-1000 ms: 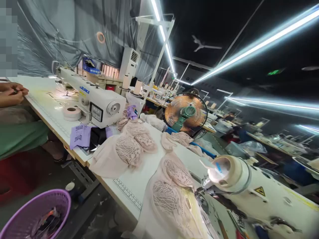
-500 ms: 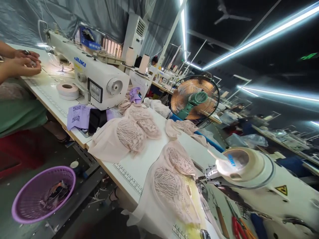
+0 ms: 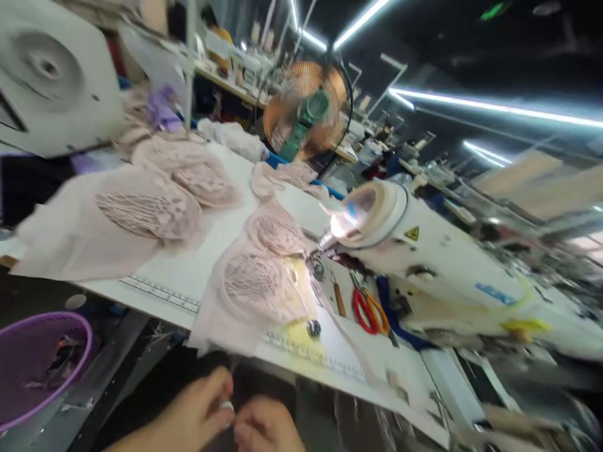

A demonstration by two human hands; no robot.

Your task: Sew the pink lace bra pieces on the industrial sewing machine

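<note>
Small white object | left hand pinches it, seemingly for control | right hand curls close, contents unclear | lace bra lies nearby, apparently for reach

Blue "JUKI" lettering (blurred, barely read) borne by machine; yellow warning triangle also carried there. Ruler marks printed along table edge, figures unreadable. Green sign seen overhead, wording blurred.
</note>
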